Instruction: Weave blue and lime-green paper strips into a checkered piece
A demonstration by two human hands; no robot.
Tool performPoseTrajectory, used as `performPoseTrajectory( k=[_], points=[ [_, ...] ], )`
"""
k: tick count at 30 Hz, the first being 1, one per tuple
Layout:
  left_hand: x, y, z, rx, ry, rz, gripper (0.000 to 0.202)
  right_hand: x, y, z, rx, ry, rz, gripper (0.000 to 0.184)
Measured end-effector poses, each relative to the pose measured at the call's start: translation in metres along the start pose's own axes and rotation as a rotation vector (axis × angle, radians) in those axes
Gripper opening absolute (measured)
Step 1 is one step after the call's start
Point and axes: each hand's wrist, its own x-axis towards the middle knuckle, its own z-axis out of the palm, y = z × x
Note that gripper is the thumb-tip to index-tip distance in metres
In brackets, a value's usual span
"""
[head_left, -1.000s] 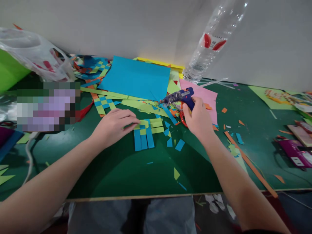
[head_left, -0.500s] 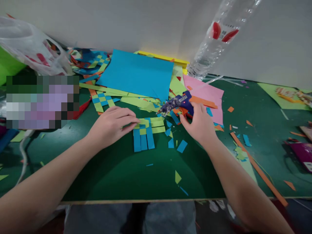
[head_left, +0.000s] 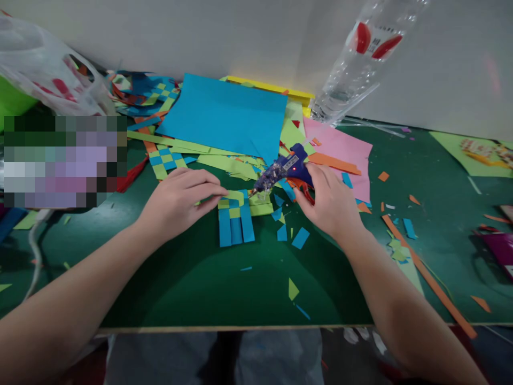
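Glue gun (head_left: 282, 171): tipped down and swung left since a second ago, when it was held higher over the pink sheet; its nozzle now sits at the far right corner of the woven strips, so by the look of it the tip is at or just above the paper. A small red light shows on its body.
Plastic bag (head_left: 44, 69): crumpled at the far left, against the wall.
Cable (head_left: 34, 251): white, trailing off the near left edge of the table (head_left: 200, 283).
Checkered mat (head_left: 166, 160): finished blue-and-green weave, just beyond the left hand.
Left hand (head_left: 180, 200): unmoved, palm down, fingers together and flat, fingertips pressing the left side of the woven strips.
Woven strips (head_left: 236, 219): blue and green, flat on the table between the two hands, loose blue ends pointing toward the near edge.
Blue sheet (head_left: 224, 117): large, lying on a heap of green strips at the far side.
Right hand (head_left: 331, 206): fingers clamped round the glue gun's handle, just right of the weave.
Bottle (head_left: 352, 69): clear plastic, leaning against the wall.
Pink sheet (head_left: 340, 152): beyond the right hand.
Orange strip (head_left: 425, 272): long, running toward the near right edge.
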Motion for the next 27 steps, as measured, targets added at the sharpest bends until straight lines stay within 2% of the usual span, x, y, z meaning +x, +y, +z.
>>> performPoseTrajectory(
  k=[18, 27],
  points=[
    [0.0001, 0.0, -0.0004, -0.005, -0.004, -0.007, 0.011, 0.0012, -0.0013, -0.0033, -0.023, -0.065, -0.016, 0.044],
    [-0.0005, 0.0013, -0.0002, -0.022, -0.043, -0.013, 0.015, 0.0018, -0.0008, -0.0047, -0.038, -0.077, -0.039, 0.043]
  ],
)
